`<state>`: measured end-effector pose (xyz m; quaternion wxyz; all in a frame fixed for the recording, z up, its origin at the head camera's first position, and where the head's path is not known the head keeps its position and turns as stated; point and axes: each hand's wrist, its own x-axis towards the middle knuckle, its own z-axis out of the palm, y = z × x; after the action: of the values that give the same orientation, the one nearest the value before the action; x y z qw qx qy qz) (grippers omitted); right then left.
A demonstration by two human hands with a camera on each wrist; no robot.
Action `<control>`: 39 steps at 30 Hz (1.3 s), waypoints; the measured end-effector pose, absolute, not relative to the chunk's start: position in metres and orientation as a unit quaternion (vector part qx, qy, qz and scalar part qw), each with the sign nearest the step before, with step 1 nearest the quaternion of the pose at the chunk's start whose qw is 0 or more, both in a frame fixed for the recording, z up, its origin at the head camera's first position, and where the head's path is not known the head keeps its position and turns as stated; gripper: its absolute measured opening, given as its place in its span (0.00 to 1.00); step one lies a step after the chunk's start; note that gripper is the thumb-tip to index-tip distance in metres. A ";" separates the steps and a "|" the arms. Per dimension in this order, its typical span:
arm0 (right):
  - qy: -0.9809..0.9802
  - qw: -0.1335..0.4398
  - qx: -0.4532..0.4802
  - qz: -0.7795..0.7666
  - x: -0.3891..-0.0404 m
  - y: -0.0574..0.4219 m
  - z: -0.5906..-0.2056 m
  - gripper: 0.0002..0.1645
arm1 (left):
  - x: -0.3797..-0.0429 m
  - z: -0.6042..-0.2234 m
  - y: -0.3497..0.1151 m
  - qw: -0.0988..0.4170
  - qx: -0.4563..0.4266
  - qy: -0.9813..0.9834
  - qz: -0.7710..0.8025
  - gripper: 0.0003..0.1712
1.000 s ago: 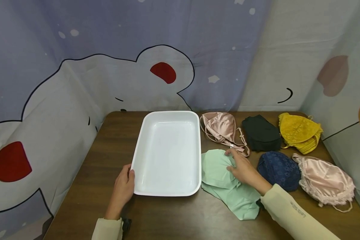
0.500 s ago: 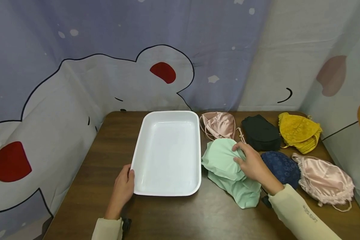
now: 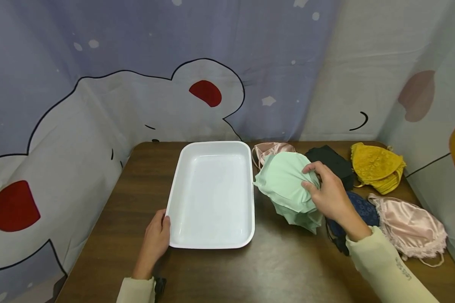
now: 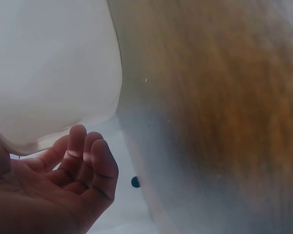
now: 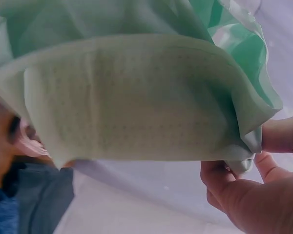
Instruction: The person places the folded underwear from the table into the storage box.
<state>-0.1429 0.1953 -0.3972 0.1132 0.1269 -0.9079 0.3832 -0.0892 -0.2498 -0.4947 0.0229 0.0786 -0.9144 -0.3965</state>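
Note:
My right hand [image 3: 331, 195] pinches the right side of a mint-green bra [image 3: 286, 181], holding it up off the table just right of a white tray [image 3: 212, 198]. In the right wrist view, the bra's dotted lining [image 5: 136, 102] hangs from the thumb and fingers. My left hand [image 3: 155, 237] grips the tray's left side near its front corner, the thumb at the rim. From the left wrist, the curled fingers [image 4: 105, 163] show against the tray's outer wall [image 4: 63, 73]. Nothing lies in the tray.
A pink satin bra [image 3: 271, 149] at the back is partly hidden by the mint one. Rightward lie a black folded bra [image 3: 331, 164], a yellow lace bra [image 3: 379, 166], a navy lace bra [image 3: 362, 208] and a pale pink lace-edged bra [image 3: 413, 229]. Printed curtains [image 3: 136, 38] surround the brown table [image 3: 136, 176].
My right hand has lifted the mint-green bra off the table, moving it away from me and slightly right, so it now covers part of the pink satin bra. The left hand and tray stay put.

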 end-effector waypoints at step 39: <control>-0.781 0.246 0.162 0.551 -0.204 0.085 -0.365 0.14 | -0.090 -0.495 -0.253 0.013 0.066 -0.920 -0.386 0.19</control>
<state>-0.2041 0.0850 -0.3649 0.2458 0.1618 -0.7807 0.5513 -0.0902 -0.2529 -0.4950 0.0126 0.0657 -0.9200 -0.3861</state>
